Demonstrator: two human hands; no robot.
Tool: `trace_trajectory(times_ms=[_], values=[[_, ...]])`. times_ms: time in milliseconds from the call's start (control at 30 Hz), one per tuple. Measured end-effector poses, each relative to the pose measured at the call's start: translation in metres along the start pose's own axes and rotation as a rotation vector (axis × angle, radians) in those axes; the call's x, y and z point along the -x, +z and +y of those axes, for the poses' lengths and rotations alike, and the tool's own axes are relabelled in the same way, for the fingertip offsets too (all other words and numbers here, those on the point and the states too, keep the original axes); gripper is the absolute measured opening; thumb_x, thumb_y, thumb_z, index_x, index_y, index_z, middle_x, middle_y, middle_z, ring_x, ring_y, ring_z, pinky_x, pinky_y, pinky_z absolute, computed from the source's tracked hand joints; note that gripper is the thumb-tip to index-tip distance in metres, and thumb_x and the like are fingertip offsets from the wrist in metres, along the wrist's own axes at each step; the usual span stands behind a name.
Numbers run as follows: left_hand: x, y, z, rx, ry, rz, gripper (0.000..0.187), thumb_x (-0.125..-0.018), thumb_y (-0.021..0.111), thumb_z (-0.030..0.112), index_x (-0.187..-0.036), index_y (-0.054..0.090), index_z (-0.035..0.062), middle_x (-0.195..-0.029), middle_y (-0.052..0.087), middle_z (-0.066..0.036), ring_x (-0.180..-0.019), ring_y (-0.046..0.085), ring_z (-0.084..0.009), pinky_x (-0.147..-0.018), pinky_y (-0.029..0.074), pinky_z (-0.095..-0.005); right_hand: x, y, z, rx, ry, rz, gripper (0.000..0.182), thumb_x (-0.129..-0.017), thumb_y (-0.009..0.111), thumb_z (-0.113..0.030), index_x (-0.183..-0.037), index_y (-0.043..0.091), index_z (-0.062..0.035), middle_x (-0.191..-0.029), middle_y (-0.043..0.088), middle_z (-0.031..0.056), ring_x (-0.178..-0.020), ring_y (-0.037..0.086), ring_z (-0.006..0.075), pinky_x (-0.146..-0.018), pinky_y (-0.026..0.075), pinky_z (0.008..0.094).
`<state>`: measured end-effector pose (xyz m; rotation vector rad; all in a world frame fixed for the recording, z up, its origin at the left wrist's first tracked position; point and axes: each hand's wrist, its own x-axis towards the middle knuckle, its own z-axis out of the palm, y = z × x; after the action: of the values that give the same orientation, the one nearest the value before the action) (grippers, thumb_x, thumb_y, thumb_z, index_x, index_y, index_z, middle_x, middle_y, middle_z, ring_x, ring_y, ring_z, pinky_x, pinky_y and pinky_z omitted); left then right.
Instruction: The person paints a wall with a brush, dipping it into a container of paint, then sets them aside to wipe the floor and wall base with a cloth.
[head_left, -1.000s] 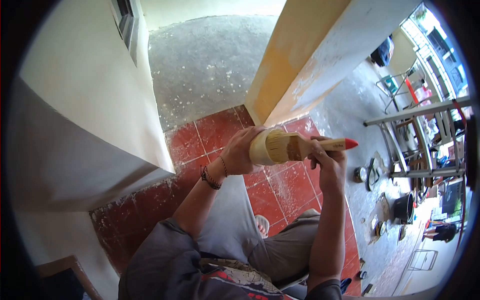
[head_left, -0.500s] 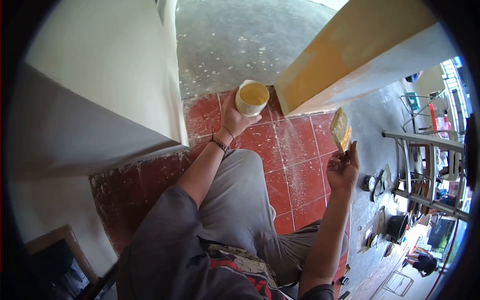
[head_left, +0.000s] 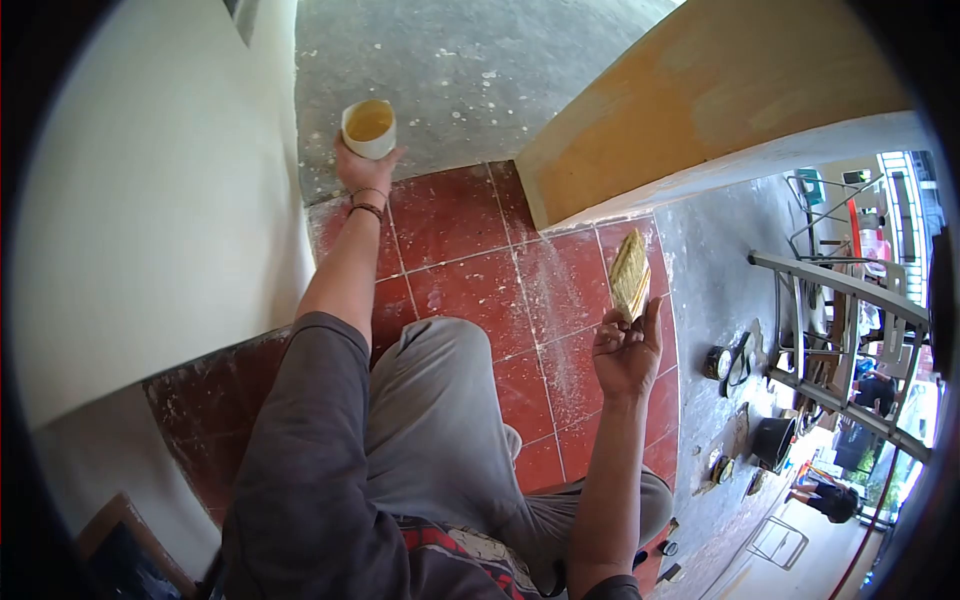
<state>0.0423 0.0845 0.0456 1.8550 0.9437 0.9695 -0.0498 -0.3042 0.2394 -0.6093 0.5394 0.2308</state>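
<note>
The left hand (head_left: 362,165) is gripping a small cup (head_left: 369,127) of yellow paint, reaching out over the grey floor (head_left: 470,70), while the right hand (head_left: 625,350) is clutching a paintbrush (head_left: 630,275), bristles up, above the red tiles (head_left: 480,290)

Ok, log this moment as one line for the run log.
left hand: holds cup of yellow paint, arm outstretched | right hand: holds paintbrush, bristles up | below: red tile floor

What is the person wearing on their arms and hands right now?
Both hands are bare, no gloves. The left arm has a short dark grey sleeve and two thin dark bracelets at the wrist. The right arm is bare as far as visible.
</note>
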Motion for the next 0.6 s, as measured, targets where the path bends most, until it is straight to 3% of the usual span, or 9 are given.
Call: trace_trajectory(times_ms=[67,167,233,300,367,433,467,533,600], values=[[-0.001,-0.002,-0.001,0.009,-0.023,-0.002,0.100,-0.047,0.097,0.021,-0.130,0.042,0.0044,-0.118,0.062,-0.013,-0.108,0.062,-0.0301,-0.095,0.051,-0.0399,-0.009,-0.016,-0.004,0.004,-0.016,-0.063,0.025,-0.096,0.062,-0.031,-0.107,0.063,-0.0078,-0.095,0.069,0.0072,-0.073,0.063,0.0143,-0.050,0.045,0.0212],[0.000,-0.003,-0.001,-0.007,-0.011,-0.017,0.101,-0.048,0.097,0.020,-0.130,0.041,0.0047,-0.121,0.061,-0.013,-0.109,0.061,-0.0292,-0.094,0.051,-0.0383,-0.020,-0.026,-0.008,-0.035,0.061,-0.131,0.029,-0.096,0.061,-0.029,-0.110,0.064,-0.0036,-0.091,0.067,0.0120,-0.077,0.062,0.0165,-0.056,0.045,0.0242],[0.008,-0.008,-0.009,0.090,-0.075,-0.104,0.109,-0.049,0.097,0.027,-0.136,0.036,0.0027,-0.132,0.052,-0.019,-0.121,0.053,-0.0329,-0.103,0.045,-0.0405,-0.021,-0.018,-0.006,-0.027,0.067,-0.151,0.028,-0.096,0.060,-0.027,-0.111,0.064,-0.0032,-0.092,0.066,0.0123,-0.077,0.061,0.0170,-0.057,0.045,0.0243],[0.026,-0.005,-0.026,-0.264,-0.129,-0.012,0.118,-0.054,0.094,0.038,-0.144,0.028,0.0004,-0.142,0.040,-0.026,-0.133,0.040,-0.0384,-0.113,0.030,-0.0476,-0.024,-0.011,-0.002,-0.025,0.064,-0.187,0.027,-0.097,0.060,-0.025,-0.112,0.063,-0.0027,-0.094,0.066,0.0127,-0.077,0.059,0.0174,-0.058,0.046,0.0243],[0.062,-0.024,-0.043,-0.351,-0.048,-0.126,0.117,-0.065,0.085,0.049,-0.149,0.020,-0.0008,-0.147,0.028,-0.032,-0.140,0.025,-0.0433,-0.118,0.014,-0.0538,-0.032,-0.014,-0.003,-0.072,0.089,-0.300,0.025,-0.097,0.059,-0.021,-0.113,0.063,-0.0018,-0.099,0.067,0.0134,-0.080,0.059,0.0188,-0.059,0.046,0.0244],[0.103,-0.056,-0.044,-0.437,0.283,-0.385,0.104,-0.077,0.072,0.054,-0.150,0.019,0.0013,-0.150,0.025,-0.030,-0.143,0.020,-0.0431,-0.118,0.009,-0.0567,-0.041,-0.019,0.002,-0.148,0.021,-0.289,0.022,-0.095,0.060,-0.016,-0.111,0.062,-0.0014,-0.108,0.065,0.0128,-0.084,0.062,0.0214,-0.062,0.048,0.0244],[0.114,-0.071,-0.045,-0.421,0.292,-0.384,0.104,-0.077,0.072,0.054,-0.150,0.019,0.0013,-0.150,0.025,-0.030,-0.143,0.020,-0.0431,-0.118,0.009,-0.0567,-0.038,-0.007,0.006,-0.049,-0.039,-0.240,0.022,-0.094,0.061,-0.015,-0.112,0.062,-0.0031,-0.108,0.065,0.0122,-0.083,0.061,0.0211,-0.062,0.049,0.0243],[0.118,-0.081,-0.047,-0.473,0.575,-0.570,0.091,-0.083,0.064,0.053,-0.149,0.025,0.0030,-0.153,0.023,-0.027,-0.145,0.017,-0.0414,-0.118,0.007,-0.0579,-0.031,0.012,0.012,0.081,-0.134,-0.127,0.022,-0.092,0.062,-0.012,-0.114,0.062,-0.0090,-0.108,0.065,0.0101,-0.084,0.062,0.0199,-0.063,0.051,0.0246],[0.117,-0.080,-0.045,-0.518,0.545,-0.607,0.089,-0.084,0.063,0.053,-0.149,0.026,0.0041,-0.154,0.022,-0.026,-0.146,0.016,-0.0404,-0.118,0.007,-0.0576,-0.016,0.027,0.019,0.168,-0.175,-0.124,0.026,-0.090,0.063,-0.008,-0.115,0.057,-0.0102,-0.102,0.064,0.0075,-0.081,0.062,0.0167,-0.062,0.052,0.0266]])
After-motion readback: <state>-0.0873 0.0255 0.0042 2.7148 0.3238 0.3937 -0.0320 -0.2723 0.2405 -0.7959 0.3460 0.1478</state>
